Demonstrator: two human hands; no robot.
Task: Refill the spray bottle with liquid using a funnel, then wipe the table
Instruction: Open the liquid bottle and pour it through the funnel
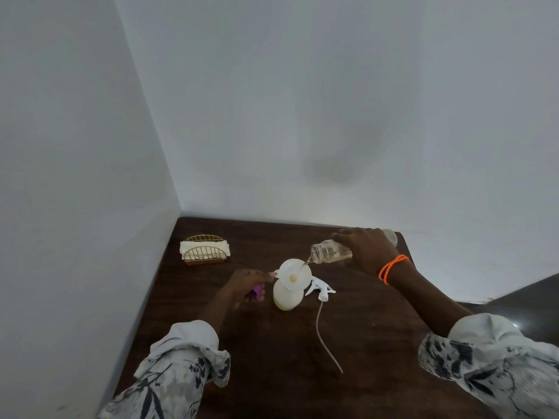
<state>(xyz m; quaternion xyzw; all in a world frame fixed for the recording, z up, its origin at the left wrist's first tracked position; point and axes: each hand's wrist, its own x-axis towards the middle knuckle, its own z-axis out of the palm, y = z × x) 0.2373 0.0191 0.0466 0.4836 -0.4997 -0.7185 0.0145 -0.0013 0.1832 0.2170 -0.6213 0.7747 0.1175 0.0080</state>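
Note:
A white spray bottle body [287, 296] stands on the dark wooden table [272, 358] with a white funnel [295, 275] set in its neck. My right hand [367, 251] grips a clear bottle [329, 251], tipped on its side, and a thin stream of pale liquid runs from its mouth into the funnel. My left hand [246, 285] pinches the funnel's tab with its fingertips and also holds a small purple cap [255, 291] against the palm. The white spray head [320, 288] with its long dip tube [325, 337] lies on the table to the right of the bottle.
A gold wire holder with white napkins [205, 250] stands at the table's back left, near the wall corner. White walls close off the left and far sides. The table's right edge drops to a dark floor [520, 300].

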